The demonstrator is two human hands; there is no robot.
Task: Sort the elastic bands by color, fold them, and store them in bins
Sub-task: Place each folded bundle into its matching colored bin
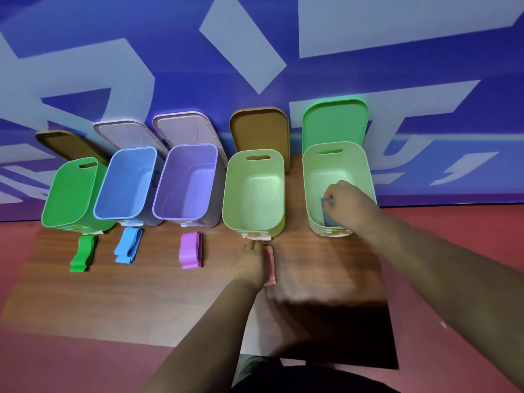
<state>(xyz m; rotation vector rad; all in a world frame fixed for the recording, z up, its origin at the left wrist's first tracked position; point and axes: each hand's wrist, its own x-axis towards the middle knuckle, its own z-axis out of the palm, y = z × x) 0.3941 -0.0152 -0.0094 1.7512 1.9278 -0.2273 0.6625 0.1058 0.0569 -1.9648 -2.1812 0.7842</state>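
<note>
A person reaches both bare arms over a brown wood-grain table (170,293) where five open plastic bins stand in a row against a blue-and-white patterned wall (255,38). The right hand (347,205) dips inside the pale green bin at the far right (365,165), its fingers pinched on a folded grey-blue elastic band (327,215) that sits low against the bin's near wall. The left hand (251,262) lies flat, fingers together and pointing away, beside and touching a folded pink elastic band (270,265) on the table just to its right; whether it grips the band cannot be told. Directly beyond the left hand stands a second pale green bin (253,194), with nothing visible inside. Further to the left of that hand come a lilac plastic bin (187,182), a light blue plastic bin (127,182) and a bright green plastic bin (71,191). In front of each lies a folded band of matching colour: a purple elastic band (191,250), a blue elastic band (128,245) and a green elastic band (83,253), all well apart from both hands. Lids lean on the wall behind the bins, among them a green lid (334,123) beyond the right hand and a brown lid (259,129) beyond the left.
</note>
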